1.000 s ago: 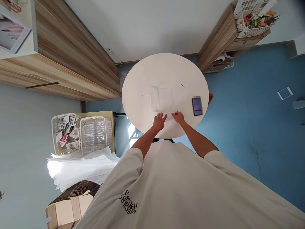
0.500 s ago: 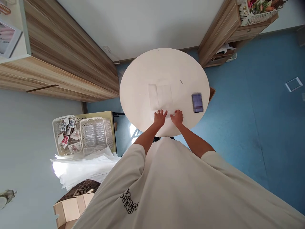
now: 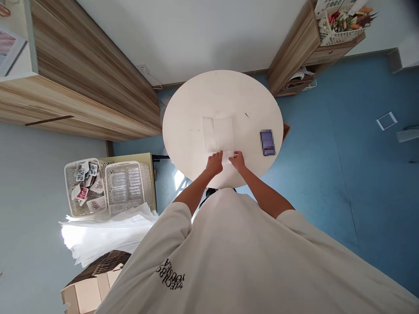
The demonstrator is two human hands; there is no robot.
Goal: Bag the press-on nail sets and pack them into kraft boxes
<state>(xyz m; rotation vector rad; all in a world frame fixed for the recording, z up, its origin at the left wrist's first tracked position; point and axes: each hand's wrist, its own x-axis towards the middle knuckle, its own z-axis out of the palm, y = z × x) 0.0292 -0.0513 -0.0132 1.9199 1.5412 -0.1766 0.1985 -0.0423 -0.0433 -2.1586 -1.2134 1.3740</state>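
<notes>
A folded white sheet (image 3: 218, 132) lies in the middle of a round white table (image 3: 193, 109). Both my hands rest at its near edge. My left hand (image 3: 214, 163), with a ring on one finger, has its fingers curled over the sheet's near edge. My right hand (image 3: 238, 161) sits just beside it, fingers bent, pinching the same edge; a small white flap (image 3: 227, 157) shows between the two hands. A purple phone (image 3: 267, 142) lies flat on the table to the right of my right hand.
Left of the table stand two white baskets (image 3: 108, 185), one with small cards, one with clear trays, above a stack of white sheets (image 3: 104, 235) and cardboard boxes (image 3: 85, 292). A wooden cabinet (image 3: 81, 87) runs along the left; a wooden shelf unit (image 3: 294, 56) stands behind.
My hands have drawn closer together at the sheet's near edge, and their fingers have gone from spread flat to curled over the edge. The view has shifted slightly.
</notes>
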